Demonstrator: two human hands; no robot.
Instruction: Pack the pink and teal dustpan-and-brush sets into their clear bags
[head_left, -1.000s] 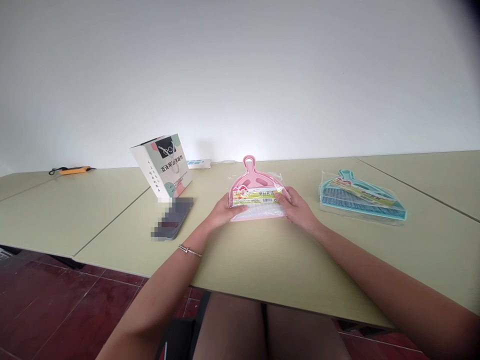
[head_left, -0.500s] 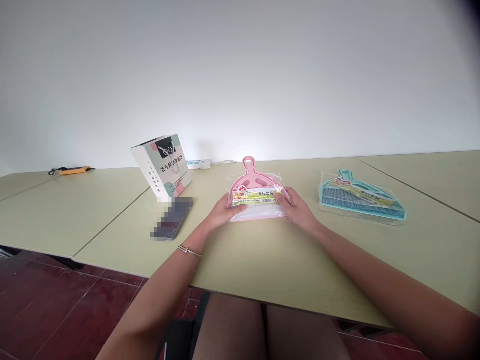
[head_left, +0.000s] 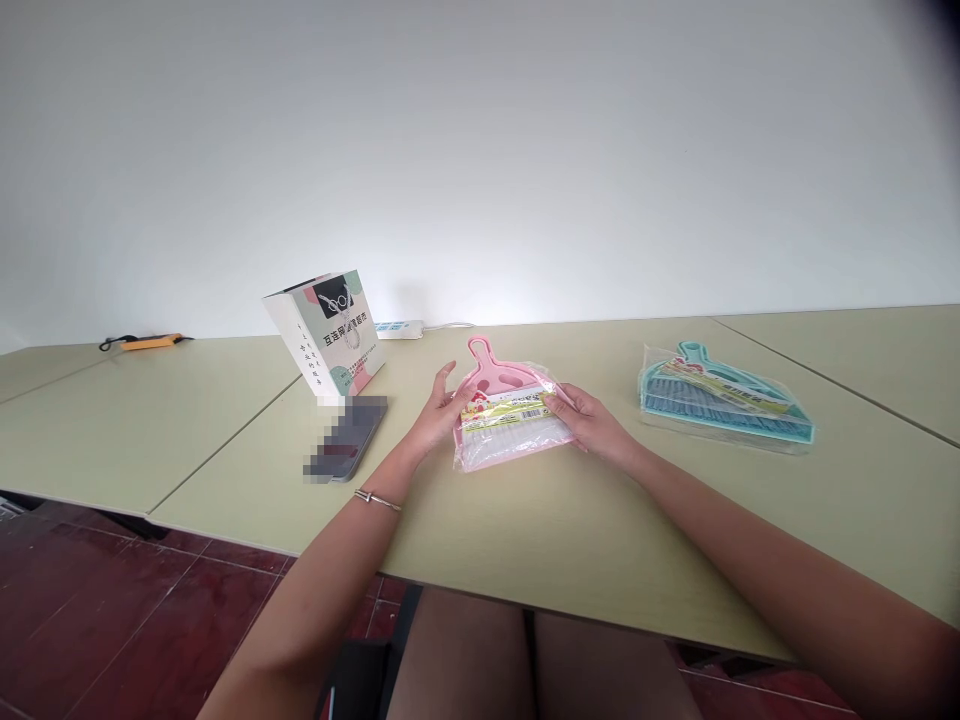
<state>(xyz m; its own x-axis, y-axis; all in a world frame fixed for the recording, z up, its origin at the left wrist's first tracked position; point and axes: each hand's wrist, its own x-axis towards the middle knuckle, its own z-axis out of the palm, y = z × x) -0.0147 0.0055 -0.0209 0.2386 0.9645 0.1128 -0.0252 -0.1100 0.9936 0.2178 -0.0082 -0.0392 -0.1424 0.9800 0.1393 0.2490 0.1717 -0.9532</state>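
A pink dustpan (head_left: 517,440) in clear plastic wrap, with a printed label and pale brush bristles showing, is tilted between my hands above the pale table. My right hand (head_left: 589,422) grips its right edge, thumb on the front over the label. At the left edge, my left hand (head_left: 439,412) has its fingers apart: one points up and the thumb touches the wrap near the label. Its lower fingers are partly hidden. To the right lies a wrapped teal dustpan (head_left: 724,395) with a blue-grey brush, touched by neither hand.
A paper gift bag (head_left: 330,335) stands at the left, with a dark phone (head_left: 349,440), partly blurred out, in front of it. Farther left is an orange object (head_left: 151,342) with a black cord. A white power strip (head_left: 401,329) lies by the wall. Table (head_left: 480,540) seams run diagonally.
The pink dustpan has turned slightly anticlockwise, its handle leaning left and lower. My left fingers have loosened and lifted from its left edge, while my right hand keeps its grip.
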